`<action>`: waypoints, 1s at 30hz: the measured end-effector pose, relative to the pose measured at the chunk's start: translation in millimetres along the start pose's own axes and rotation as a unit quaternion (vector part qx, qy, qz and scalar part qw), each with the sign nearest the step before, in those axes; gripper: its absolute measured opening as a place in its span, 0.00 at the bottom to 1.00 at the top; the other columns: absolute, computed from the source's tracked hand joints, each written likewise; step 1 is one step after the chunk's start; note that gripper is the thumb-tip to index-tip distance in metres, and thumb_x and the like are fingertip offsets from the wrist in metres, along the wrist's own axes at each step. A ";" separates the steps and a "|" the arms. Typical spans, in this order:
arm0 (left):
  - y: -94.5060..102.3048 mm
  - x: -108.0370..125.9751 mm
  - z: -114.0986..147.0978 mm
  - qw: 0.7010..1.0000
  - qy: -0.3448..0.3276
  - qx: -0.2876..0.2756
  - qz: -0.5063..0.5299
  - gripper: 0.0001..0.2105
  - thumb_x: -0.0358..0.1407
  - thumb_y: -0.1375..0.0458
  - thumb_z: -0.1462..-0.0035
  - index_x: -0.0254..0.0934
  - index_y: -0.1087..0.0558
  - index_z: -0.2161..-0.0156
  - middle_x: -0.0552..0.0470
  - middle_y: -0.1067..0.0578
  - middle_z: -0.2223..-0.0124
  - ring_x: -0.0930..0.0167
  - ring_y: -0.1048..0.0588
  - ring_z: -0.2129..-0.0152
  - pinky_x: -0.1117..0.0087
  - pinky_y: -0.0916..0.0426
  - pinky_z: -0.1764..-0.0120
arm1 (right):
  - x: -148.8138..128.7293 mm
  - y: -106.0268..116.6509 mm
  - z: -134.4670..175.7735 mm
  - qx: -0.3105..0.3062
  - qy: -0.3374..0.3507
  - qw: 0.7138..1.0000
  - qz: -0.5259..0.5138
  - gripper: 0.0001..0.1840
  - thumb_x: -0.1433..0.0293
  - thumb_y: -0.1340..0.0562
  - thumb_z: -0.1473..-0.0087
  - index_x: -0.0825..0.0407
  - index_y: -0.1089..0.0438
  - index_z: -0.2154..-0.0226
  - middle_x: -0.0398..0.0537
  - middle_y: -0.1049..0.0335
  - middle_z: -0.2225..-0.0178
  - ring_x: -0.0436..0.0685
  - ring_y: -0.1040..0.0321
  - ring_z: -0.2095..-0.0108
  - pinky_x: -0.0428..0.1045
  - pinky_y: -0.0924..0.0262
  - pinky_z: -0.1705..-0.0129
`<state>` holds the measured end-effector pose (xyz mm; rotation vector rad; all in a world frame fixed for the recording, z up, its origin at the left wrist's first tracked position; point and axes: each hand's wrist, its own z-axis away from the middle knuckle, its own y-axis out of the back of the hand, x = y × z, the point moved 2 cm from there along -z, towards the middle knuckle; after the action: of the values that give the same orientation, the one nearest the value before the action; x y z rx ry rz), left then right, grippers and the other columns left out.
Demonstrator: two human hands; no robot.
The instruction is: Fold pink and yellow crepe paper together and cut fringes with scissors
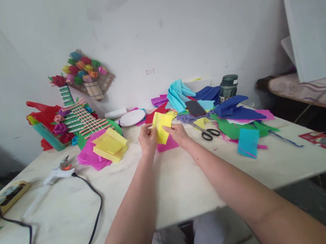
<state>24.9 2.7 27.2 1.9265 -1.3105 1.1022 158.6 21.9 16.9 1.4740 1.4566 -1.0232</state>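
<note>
A piece of yellow crepe paper (pixel 161 127) is held up over the middle of the table, between my two hands. My left hand (pixel 148 140) pinches its left edge, and my right hand (pixel 178 134) grips its right edge. Beneath it lies a pink piece of paper (pixel 168 144), partly hidden by the yellow one. Black-handled scissors (pixel 210 133) rest just right of my right hand. To the left, yellow sheets (pixel 111 144) lie on a stack of magenta paper (pixel 93 158).
A white glue gun (pixel 59 174) with a black cord and a power strip (pixel 5 204) are on the left. Behind stand a paper-flower guitar craft (pixel 80 120) and a round white disc (pixel 132 117). Coloured paper, including blue sheets (pixel 235 108), and a dark bottle (pixel 228 87) occupy the right.
</note>
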 end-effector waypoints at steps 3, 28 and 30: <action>4.0 0.3 -4.3 0.997 -0.053 0.006 -0.054 0.12 0.32 0.44 0.54 0.37 0.30 0.61 0.54 0.30 0.74 0.73 0.31 0.76 0.73 0.37 0.71 | -1.4 -4.1 3.1 0.009 -0.017 1.000 -0.024 0.16 0.57 0.38 0.60 0.52 0.34 0.84 0.40 0.40 0.88 0.52 0.37 0.82 0.47 0.46 0.79; 8.1 2.6 -1.8 0.990 -0.122 -0.041 -0.058 0.11 0.21 0.48 0.62 0.38 0.28 0.75 0.51 0.25 0.66 0.70 0.27 0.66 0.71 0.31 0.65 | -11.1 -9.7 12.3 -0.078 -0.103 0.976 -0.174 0.22 0.53 0.35 0.63 0.55 0.29 0.73 0.46 0.29 0.75 0.54 0.33 0.72 0.48 0.41 0.69; 7.4 4.9 -1.0 0.990 -0.124 -0.045 -0.058 0.11 0.21 0.48 0.62 0.38 0.29 0.76 0.50 0.25 0.65 0.70 0.27 0.65 0.70 0.31 0.64 | -9.4 -9.4 11.7 -0.069 -0.105 0.978 -0.167 0.20 0.55 0.35 0.64 0.55 0.30 0.74 0.45 0.30 0.76 0.53 0.34 0.72 0.47 0.42 0.70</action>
<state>18.6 -1.6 32.0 2.0930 -1.3313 0.7515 149.0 7.7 21.7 1.0105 1.6159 -1.2112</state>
